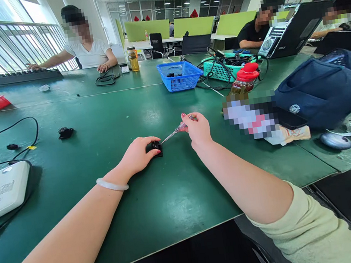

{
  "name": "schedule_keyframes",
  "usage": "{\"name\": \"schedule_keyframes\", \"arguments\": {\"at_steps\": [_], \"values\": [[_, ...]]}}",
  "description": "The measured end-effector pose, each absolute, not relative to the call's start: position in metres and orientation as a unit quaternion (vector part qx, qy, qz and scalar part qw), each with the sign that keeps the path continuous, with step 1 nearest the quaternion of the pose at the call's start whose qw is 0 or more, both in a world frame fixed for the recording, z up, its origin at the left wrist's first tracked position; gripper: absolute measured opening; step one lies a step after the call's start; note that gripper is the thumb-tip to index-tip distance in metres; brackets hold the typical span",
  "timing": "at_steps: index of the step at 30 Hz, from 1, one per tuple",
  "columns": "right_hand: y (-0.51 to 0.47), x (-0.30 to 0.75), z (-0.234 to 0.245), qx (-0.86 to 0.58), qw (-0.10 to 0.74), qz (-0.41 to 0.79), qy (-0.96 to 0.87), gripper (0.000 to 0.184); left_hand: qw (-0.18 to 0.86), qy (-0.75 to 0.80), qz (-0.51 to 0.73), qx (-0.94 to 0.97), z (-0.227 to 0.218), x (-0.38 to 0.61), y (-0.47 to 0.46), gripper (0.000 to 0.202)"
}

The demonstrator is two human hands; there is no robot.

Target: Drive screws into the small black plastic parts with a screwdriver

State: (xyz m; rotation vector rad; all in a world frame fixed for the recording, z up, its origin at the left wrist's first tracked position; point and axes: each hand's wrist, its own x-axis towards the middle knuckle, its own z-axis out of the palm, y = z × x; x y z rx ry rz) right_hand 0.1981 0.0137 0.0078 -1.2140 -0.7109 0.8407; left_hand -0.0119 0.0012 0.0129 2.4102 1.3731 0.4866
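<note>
My left hand (138, 154) rests on the green table (103, 128), its fingers closed around a small black part (157, 148) that it pins to the surface. My right hand (197, 129) pinches the clear handle of a thin screwdriver (175, 131). The tool slants down to the left and its metal tip touches the top of the black part. A pale bangle circles my left wrist.
A white box (2, 190) with black cables lies at the left, near another small black part (65, 132). A blue basket (179, 75), a teal basket, a red-capped bottle (243, 83) and a navy bag (323, 89) stand to the right. Three people sit at the far side.
</note>
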Motion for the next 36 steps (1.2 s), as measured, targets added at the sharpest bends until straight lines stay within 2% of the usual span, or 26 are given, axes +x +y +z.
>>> {"name": "schedule_keyframes", "arguments": {"at_steps": [3,6,12,36], "values": [[0.012,0.198,0.011,-0.533,0.701,0.346,-0.324,0.026,0.161,0.484,0.173,0.843,0.013,-0.012,0.002,0.037],[0.006,0.194,0.015,-0.481,0.721,0.265,-0.423,0.023,0.159,0.486,0.175,0.841,0.012,-0.013,0.002,0.038],[-0.010,0.184,0.019,-0.437,0.661,0.181,-0.583,0.014,0.169,0.473,0.186,0.844,0.013,-0.011,0.001,0.034],[-0.011,0.186,0.018,-0.436,0.650,0.157,-0.602,0.013,0.179,0.477,0.187,0.840,0.014,-0.009,0.000,0.030]]}}
